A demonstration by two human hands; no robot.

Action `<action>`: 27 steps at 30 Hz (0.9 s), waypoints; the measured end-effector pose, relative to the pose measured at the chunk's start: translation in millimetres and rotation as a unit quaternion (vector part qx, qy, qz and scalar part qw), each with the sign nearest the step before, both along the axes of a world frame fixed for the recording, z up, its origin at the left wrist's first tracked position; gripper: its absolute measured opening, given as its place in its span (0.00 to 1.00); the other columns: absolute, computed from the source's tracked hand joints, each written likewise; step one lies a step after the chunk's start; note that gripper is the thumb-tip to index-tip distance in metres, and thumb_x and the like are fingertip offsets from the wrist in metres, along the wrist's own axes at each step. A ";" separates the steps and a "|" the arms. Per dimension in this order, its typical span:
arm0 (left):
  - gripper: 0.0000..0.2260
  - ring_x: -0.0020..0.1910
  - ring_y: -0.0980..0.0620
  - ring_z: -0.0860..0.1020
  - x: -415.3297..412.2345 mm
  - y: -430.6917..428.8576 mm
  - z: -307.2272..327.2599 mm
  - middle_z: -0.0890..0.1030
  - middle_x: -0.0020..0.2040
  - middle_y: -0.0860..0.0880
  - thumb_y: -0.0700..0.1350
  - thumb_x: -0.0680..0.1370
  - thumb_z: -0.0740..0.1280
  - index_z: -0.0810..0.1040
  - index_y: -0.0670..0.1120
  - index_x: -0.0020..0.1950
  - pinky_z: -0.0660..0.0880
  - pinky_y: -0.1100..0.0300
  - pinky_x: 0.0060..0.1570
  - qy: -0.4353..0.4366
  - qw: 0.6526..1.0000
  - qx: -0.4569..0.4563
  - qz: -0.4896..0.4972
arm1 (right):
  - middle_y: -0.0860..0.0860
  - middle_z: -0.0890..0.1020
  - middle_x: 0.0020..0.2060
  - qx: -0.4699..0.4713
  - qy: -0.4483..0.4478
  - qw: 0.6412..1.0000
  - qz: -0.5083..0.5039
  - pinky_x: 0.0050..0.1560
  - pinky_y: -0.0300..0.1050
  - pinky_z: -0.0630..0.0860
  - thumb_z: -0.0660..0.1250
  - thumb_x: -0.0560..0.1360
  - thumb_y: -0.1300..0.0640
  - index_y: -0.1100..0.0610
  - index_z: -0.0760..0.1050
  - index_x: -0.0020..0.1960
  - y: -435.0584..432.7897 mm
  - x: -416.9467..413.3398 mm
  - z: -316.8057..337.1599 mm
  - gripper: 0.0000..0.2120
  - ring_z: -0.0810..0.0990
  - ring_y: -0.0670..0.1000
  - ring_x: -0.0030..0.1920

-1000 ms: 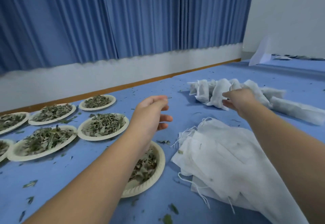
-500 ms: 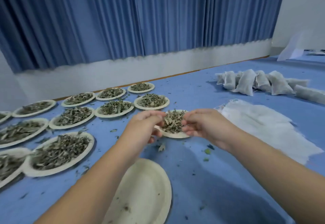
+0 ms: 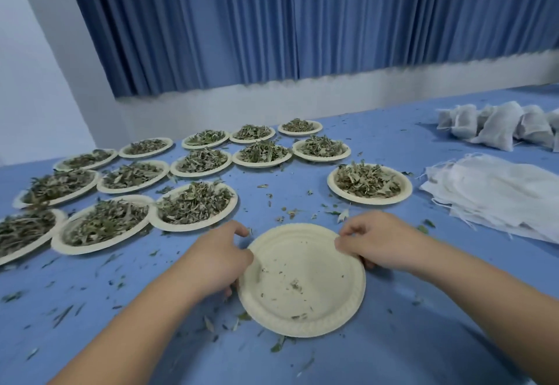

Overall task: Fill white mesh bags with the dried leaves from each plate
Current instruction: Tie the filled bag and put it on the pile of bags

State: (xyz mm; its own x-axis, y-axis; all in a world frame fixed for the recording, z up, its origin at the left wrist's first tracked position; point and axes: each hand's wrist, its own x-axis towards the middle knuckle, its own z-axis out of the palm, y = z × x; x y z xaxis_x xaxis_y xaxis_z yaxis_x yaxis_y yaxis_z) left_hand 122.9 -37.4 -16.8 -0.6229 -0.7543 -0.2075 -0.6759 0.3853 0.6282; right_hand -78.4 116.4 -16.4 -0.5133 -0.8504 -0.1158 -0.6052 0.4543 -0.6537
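A second ago the right hand [image 3: 375, 242] was out by the filled bags [image 3: 496, 124], and the left hand [image 3: 220, 260] hung over a plate. Half a second ago both held a full plate of dried leaves [image 3: 369, 183] between them. That plate now sits let go on the tabletop [image 3: 423, 309], just left of the stack of empty mesh bags [image 3: 499, 194]. Both hands have come back to the nearly bare plate [image 3: 302, 278]. The left hand grips its left rim and the right pinches its far right rim.
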 end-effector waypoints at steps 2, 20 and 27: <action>0.15 0.23 0.48 0.77 -7.7 -0.4 5.7 0.82 0.33 0.44 0.39 0.77 0.64 0.71 0.52 0.62 0.73 0.59 0.27 0.093 0.993 0.059 0.032 | 0.43 0.78 0.24 -0.017 -0.048 0.999 -0.006 0.31 0.39 0.70 0.68 0.73 0.52 0.55 0.80 0.44 5.1 -5.3 3.9 0.07 0.75 0.45 0.26; 0.10 0.20 0.57 0.64 -168.5 -11.7 -31.8 0.75 0.37 0.49 0.43 0.81 0.60 0.77 0.57 0.54 0.63 0.63 0.20 0.384 0.913 0.049 0.127 | 0.57 0.74 0.33 -0.246 -0.270 0.872 -0.326 0.21 0.35 0.72 0.65 0.75 0.69 0.67 0.72 0.49 -1.8 -237.5 40.5 0.04 0.73 0.50 0.25; 0.11 0.20 0.58 0.65 -177.2 -19.3 -42.9 0.73 0.28 0.58 0.42 0.80 0.60 0.77 0.57 0.49 0.63 0.66 0.19 0.357 0.926 0.034 0.121 | 0.58 0.76 0.37 -0.220 -0.311 0.825 -0.417 0.19 0.37 0.74 0.64 0.77 0.66 0.64 0.71 0.56 -53.2 -304.9 4.2 0.08 0.78 0.52 0.29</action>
State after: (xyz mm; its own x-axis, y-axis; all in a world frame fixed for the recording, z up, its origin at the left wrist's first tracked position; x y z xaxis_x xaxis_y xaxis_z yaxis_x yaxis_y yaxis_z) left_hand -54.3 -56.7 -59.7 -0.4344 -0.8900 0.1387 -0.1408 0.2192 0.9655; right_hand -383.3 63.2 -12.2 -0.8986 -0.2615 -0.3522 0.3135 0.1789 -0.9326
